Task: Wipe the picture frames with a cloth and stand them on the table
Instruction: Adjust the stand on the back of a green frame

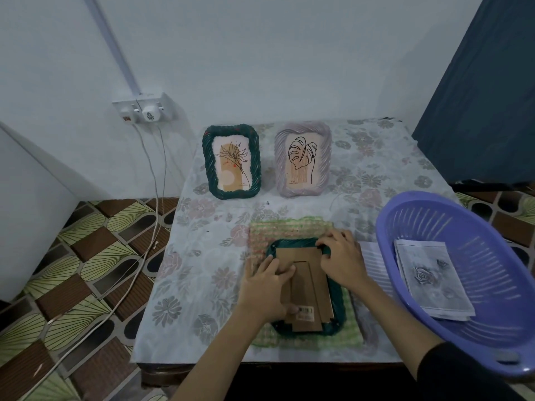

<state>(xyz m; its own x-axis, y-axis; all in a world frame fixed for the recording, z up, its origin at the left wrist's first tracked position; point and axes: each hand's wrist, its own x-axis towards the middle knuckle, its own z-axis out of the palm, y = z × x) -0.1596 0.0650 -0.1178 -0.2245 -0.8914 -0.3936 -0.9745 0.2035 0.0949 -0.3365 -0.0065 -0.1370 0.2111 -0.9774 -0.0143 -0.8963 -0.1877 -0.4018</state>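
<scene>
A dark green woven picture frame lies face down on a green-and-pink checked cloth near the table's front edge, its brown cardboard back and stand upward. My left hand presses on the left of the cardboard back. My right hand pinches the frame's top right corner. Two other frames stand upright at the back: a dark green one and a pale lilac one, each with a line drawing of a plant.
A purple plastic basket sits at the right, holding printed papers with a rose picture. The table has a floral cover. A wall socket with white cables hangs at the left. A dark curtain hangs at the right.
</scene>
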